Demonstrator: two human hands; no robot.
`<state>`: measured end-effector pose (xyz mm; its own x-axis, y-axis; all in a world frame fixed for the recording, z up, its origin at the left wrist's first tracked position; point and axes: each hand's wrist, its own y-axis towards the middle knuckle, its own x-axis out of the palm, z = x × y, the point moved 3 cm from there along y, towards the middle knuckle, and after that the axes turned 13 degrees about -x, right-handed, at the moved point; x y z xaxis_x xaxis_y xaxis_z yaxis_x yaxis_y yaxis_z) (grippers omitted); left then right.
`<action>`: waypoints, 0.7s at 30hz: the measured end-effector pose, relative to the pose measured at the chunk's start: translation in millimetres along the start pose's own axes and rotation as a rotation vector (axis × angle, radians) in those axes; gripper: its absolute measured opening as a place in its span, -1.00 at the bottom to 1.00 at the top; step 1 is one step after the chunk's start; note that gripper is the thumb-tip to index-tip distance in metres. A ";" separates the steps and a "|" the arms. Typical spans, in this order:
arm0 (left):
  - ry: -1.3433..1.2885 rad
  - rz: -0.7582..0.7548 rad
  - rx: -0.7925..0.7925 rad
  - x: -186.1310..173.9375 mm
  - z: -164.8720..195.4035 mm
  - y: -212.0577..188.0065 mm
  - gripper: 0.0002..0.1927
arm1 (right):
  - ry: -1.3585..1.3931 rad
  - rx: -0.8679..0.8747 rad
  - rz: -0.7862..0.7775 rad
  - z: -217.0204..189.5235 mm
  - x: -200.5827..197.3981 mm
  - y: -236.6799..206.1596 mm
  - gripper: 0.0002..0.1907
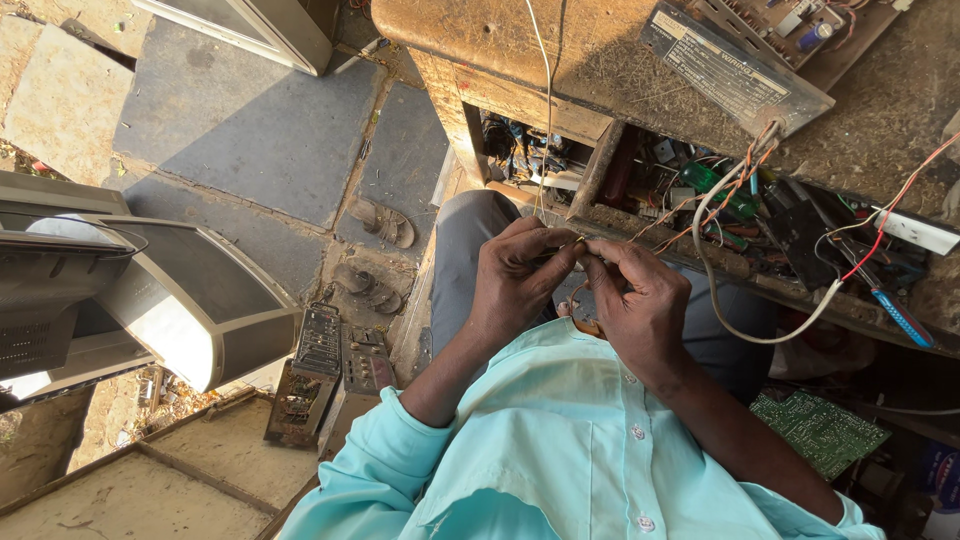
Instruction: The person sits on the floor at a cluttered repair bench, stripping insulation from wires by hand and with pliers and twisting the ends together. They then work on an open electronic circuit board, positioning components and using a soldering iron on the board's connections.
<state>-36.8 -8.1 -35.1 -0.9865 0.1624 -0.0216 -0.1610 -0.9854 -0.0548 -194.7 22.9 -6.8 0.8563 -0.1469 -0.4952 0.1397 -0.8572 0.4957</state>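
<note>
Both forearms rise bare from rolled pale sleeves and meet in front of the chest. The left hand [515, 275] is curled, knuckles up, thumb and fingertips pinched together in a tight grip. The right hand [640, 300] faces it — fingers bent inward, thumb against forefinger, also pinched. The two sets of fingertips touch — wrists angled toward each other, elbows held out wide

Sunlit stone-slab floor [250, 130], worn wooden workbench [880, 130].
</note>
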 end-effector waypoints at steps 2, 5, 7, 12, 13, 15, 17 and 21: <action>0.151 0.046 0.111 -1.3 5.9 -2.2 -0.86 | -0.013 0.000 -0.009 -3.6 -2.9 1.8 -0.79; 0.263 0.080 0.222 0.2 12.6 -3.2 -0.83 | -0.031 -0.029 -0.013 -10.0 -10.2 5.3 -0.73; 0.351 0.077 0.288 1.2 16.3 -3.4 -0.81 | -0.049 -0.060 -0.038 -12.3 -13.9 9.3 -0.71; 0.514 0.042 0.394 3.5 22.9 -5.2 -0.74 | -0.150 -0.070 -0.137 -8.6 -21.1 13.8 -0.83; 0.529 0.041 0.427 3.4 24.3 -5.2 -0.72 | -0.176 -0.113 -0.143 -8.2 -21.7 12.4 -0.84; 0.560 0.028 0.479 2.2 27.0 -5.4 -0.69 | -0.227 -0.201 -0.156 -5.9 -23.8 9.1 -0.87; 0.594 0.000 0.514 0.5 28.8 -7.6 -0.67 | -0.073 -0.066 -0.129 3.3 -21.1 3.9 -0.92; 0.611 -0.018 0.566 0.9 31.0 -9.4 -0.63 | 0.884 0.977 0.001 40.1 -11.6 -10.4 -0.85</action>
<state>-37.1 -0.3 -3.7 -0.8197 0.0163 -0.5725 -0.3284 -0.8324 0.4465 -226.0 13.7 -34.8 0.9423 -0.0974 0.3203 0.0432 -0.9133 -0.4051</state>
